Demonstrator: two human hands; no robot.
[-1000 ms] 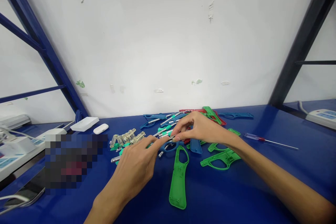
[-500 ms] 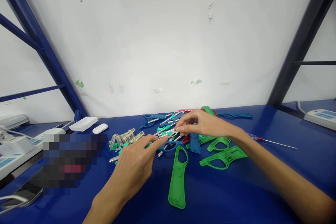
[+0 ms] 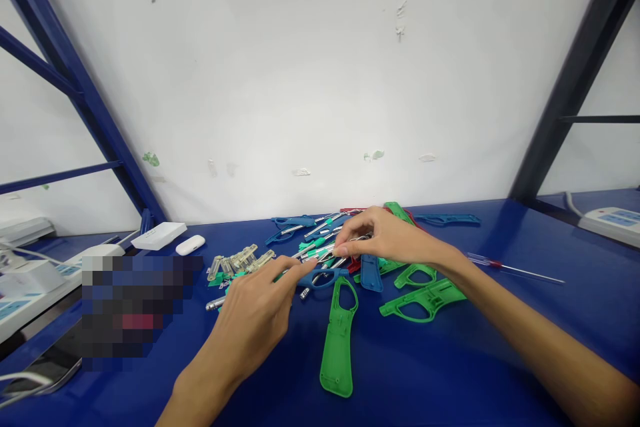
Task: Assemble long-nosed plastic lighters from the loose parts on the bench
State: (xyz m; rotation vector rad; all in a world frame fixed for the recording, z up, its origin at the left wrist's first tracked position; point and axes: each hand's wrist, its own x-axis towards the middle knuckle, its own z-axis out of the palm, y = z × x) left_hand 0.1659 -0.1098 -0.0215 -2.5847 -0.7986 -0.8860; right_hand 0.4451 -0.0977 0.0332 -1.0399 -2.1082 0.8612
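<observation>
My left hand [image 3: 257,303] is closed, fingers bent, around the narrow end of a blue lighter casing [image 3: 327,280] whose finger loop shows beyond the fingertips. A metal tube [image 3: 215,305] sticks out on the other side of this hand; I cannot tell whether it is held. Thumb and forefinger of my right hand [image 3: 377,237] pinch together just above the loop, over metal tubes with teal parts [image 3: 325,250]; what they grip is too small to name. Close in front lies a green lighter casing half [image 3: 337,353], inner side up.
More green casing halves [image 3: 425,300] and a blue one [image 3: 450,219] lie to the right, with a screwdriver [image 3: 530,273] beyond. Clear plastic parts [image 3: 240,260] are heaped on the left. A white case [image 3: 191,245], a phone [image 3: 45,367] and power strips stand further left.
My right fingertips have shifted very slightly, still pinched at the same spot. The left hand and the casing stay almost where they were.
</observation>
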